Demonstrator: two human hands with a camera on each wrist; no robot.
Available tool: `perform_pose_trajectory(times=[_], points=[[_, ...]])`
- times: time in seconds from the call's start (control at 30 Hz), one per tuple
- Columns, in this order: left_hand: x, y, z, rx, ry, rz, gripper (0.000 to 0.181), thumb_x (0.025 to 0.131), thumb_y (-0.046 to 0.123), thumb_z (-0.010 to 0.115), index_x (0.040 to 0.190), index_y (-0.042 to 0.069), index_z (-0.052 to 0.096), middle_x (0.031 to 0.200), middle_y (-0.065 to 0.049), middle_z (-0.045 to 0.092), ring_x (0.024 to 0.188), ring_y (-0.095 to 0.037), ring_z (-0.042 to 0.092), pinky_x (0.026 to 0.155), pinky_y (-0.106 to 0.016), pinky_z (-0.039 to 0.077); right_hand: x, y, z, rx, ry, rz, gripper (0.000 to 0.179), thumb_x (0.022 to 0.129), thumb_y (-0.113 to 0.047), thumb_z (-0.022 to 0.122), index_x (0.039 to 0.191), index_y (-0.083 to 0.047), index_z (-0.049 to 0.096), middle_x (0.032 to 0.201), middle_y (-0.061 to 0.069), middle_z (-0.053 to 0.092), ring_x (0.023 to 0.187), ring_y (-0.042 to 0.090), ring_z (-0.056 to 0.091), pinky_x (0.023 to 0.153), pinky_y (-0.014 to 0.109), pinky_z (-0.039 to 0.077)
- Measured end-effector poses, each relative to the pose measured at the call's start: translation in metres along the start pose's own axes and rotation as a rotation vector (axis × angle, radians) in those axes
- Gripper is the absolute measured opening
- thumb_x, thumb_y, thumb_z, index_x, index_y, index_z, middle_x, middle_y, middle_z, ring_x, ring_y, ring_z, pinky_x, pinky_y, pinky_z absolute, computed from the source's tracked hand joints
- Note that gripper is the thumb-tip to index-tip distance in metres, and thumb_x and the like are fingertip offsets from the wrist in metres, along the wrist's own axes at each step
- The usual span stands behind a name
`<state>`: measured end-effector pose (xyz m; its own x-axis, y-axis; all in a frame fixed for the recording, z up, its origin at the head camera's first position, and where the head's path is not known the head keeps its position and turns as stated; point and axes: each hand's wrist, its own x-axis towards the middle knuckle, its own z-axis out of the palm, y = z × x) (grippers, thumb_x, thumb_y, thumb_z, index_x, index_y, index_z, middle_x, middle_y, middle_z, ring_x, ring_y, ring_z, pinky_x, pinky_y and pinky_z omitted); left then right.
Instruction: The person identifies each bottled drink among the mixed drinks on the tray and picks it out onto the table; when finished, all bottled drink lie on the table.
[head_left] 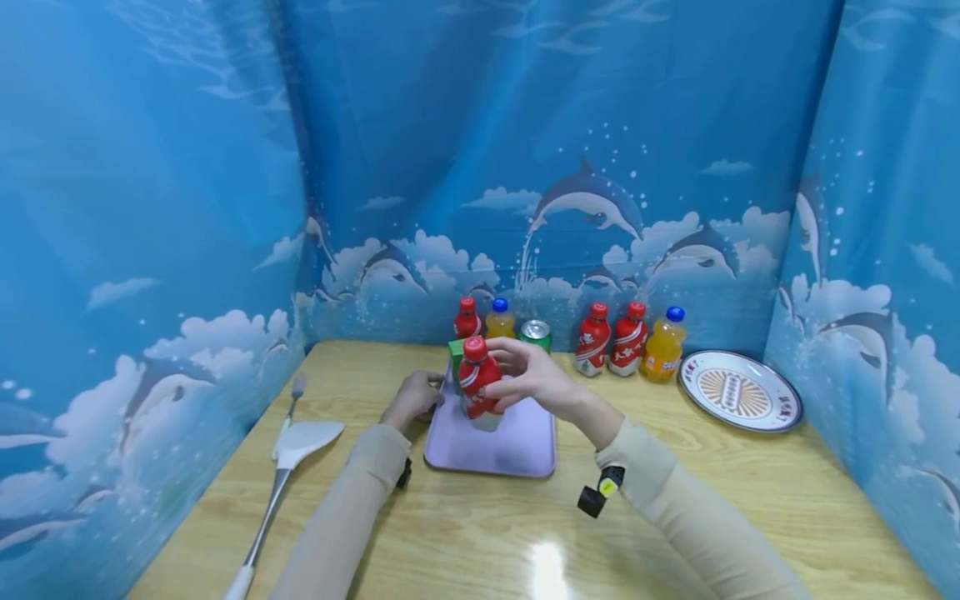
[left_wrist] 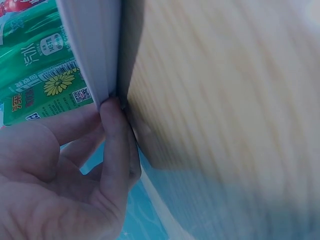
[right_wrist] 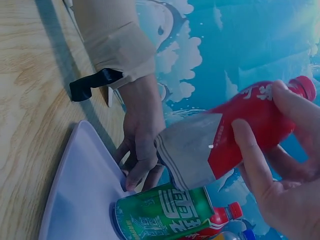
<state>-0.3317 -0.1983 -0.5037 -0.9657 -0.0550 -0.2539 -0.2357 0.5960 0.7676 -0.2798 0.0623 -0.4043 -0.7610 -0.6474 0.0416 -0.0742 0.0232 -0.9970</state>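
My right hand (head_left: 538, 379) grips a small red-labelled soda bottle (head_left: 476, 379) by its upper part, fingers and thumb around it. In the right wrist view the bottle (right_wrist: 215, 142) is tilted, its base above the purple tray (head_left: 487, 454). At the tray's left edge, my left hand (head_left: 412, 400) pinches the rim between thumb and fingers, as the left wrist view shows. A green drink carton (head_left: 454, 357) is partly hidden behind the held bottle. Along the tray's far end stand a green soda can (head_left: 536, 335), a red-capped bottle (head_left: 467, 318) and an orange drink bottle (head_left: 499, 319).
Right of the tray, two red bottles (head_left: 592, 340) and another orange drink bottle (head_left: 663, 346) stand by the back curtain (head_left: 450, 167). A patterned plate (head_left: 740, 392) lies farther right. On the left lie a white-headed spatula (head_left: 307, 437) and a fork (head_left: 297, 392).
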Motion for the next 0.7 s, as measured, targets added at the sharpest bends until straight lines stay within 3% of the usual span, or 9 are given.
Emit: perform_pose_trajectory(times=[0.13,0.37,0.5,0.7], points=[[0.001,0.001,0.000,-0.012,-0.001,-0.012,0.061,0.090,-0.007,0.063,0.150,0.004,0.058,0.142,-0.023,0.063,0.088,-0.022,0.072,0.066,-0.032,0.067,-0.002,0.001,-0.008,0.064,-0.080,-0.022,0.064,0.094,-0.002,0.070,0.154,-0.012,0.049,0.155,0.018,0.055,0.130,0.026,0.064,0.085,0.045,0.068],[0.008,-0.001,0.002,0.018,0.013,-0.035,0.059,0.092,-0.006,0.065,0.149,0.007,0.060,0.147,-0.020,0.061,0.092,-0.024,0.071,0.063,-0.031,0.065,-0.007,0.001,-0.020,0.141,-0.164,-0.064,0.060,0.095,0.007,0.063,0.148,-0.018,0.053,0.145,0.002,0.064,0.124,0.021,0.068,0.084,0.044,0.068],[0.010,-0.002,0.003,0.022,0.013,-0.041,0.058,0.092,-0.005,0.066,0.149,0.007,0.060,0.151,-0.020,0.059,0.097,-0.026,0.071,0.063,-0.031,0.065,-0.010,-0.001,-0.029,0.116,-0.143,-0.064,0.058,0.096,0.006,0.063,0.148,-0.017,0.053,0.143,0.001,0.065,0.124,0.020,0.069,0.084,0.043,0.068],[0.010,-0.004,0.003,0.019,0.011,-0.021,0.059,0.091,-0.004,0.065,0.149,0.005,0.058,0.142,-0.023,0.064,0.098,-0.028,0.072,0.067,-0.032,0.066,-0.018,0.000,-0.051,0.062,-0.044,-0.041,0.065,0.096,0.002,0.066,0.155,-0.014,0.044,0.150,0.006,0.058,0.124,0.020,0.067,0.086,0.040,0.068]])
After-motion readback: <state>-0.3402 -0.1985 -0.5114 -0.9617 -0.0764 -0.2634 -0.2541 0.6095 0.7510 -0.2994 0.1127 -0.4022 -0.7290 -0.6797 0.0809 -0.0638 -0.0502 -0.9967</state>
